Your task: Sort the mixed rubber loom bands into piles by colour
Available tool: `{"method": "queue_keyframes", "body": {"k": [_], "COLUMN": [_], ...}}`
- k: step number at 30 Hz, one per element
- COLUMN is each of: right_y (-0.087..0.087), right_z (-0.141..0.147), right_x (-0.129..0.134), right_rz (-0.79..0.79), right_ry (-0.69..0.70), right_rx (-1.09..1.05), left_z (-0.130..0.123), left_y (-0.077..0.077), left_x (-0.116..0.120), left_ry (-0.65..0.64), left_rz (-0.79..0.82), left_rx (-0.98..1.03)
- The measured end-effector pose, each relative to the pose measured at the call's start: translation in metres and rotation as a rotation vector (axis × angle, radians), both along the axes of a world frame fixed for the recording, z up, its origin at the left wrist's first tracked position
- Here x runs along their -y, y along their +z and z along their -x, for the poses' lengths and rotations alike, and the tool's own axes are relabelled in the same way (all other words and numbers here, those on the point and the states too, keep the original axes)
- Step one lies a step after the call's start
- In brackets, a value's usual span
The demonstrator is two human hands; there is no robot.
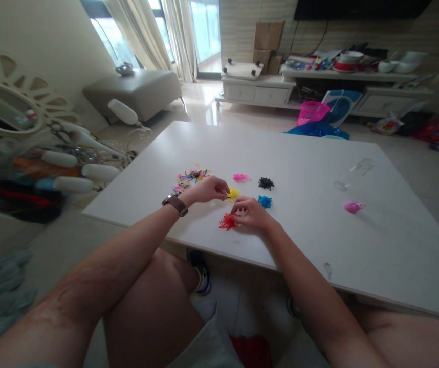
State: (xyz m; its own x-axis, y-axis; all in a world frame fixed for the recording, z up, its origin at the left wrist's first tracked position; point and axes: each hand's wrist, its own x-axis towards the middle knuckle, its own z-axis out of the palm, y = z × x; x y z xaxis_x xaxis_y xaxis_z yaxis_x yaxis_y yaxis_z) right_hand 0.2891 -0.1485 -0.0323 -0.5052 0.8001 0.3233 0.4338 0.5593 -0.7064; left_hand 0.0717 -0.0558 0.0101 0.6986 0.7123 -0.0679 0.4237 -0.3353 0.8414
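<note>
Small thin strips that look like rubber bands lie in colour piles on the white table. My left hand [217, 189], with a watch on its wrist, is pinched closed beside the yellow pile [234, 193]; a tiny dark bit shows at its fingertips. My right hand [253, 213] has curled fingers touching the red pile [227, 221], and whatever they grip is hidden. A mixed-colour pile [193, 176] lies left of my left hand, partly covered by it. Beyond my hands are a pink pile [241, 177], a black pile [266, 183] and a blue pile [264, 202].
On the right of the white table [304, 163] lie a pink-purple object [353, 206], a clear plastic container [363, 166] and a small clear item [327, 270] near the front edge. A floor lamp [96, 173] with white shades stands left. A pink basket [313, 112] is behind the table.
</note>
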Motion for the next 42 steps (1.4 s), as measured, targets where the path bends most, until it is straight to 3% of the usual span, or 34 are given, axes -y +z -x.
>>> {"method": "queue_keyframes", "body": {"k": [9, 21, 25, 32, 42], "right_y": [-0.006, -0.001, 0.002, -0.013, -0.035], "right_z": [-0.001, 0.0, -0.018, -0.078, -0.085], "right_x": [-0.008, -0.006, -0.013, -0.045, -0.06], "right_rz": [-0.104, -0.114, -0.144, -0.208, -0.14], "right_ry": [-0.313, -0.315, -0.407, -0.914, -0.976], "right_rx": [-0.055, -0.103, -0.106, -0.035, 0.045], "left_z": [-0.004, -0.013, -0.013, -0.02, -0.038], "left_y": [0.002, 0.003, 0.002, 0.004, -0.006], "left_x": [0.004, 0.007, 0.002, -0.005, -0.016], "left_ry": [-0.016, -0.035, 0.042, 0.22, 0.285], "left_rz": [0.066, 0.107, 0.042, -0.019, -0.095], "left_rx": [0.029, 0.07, 0.063, 0.034, 0.013]}}
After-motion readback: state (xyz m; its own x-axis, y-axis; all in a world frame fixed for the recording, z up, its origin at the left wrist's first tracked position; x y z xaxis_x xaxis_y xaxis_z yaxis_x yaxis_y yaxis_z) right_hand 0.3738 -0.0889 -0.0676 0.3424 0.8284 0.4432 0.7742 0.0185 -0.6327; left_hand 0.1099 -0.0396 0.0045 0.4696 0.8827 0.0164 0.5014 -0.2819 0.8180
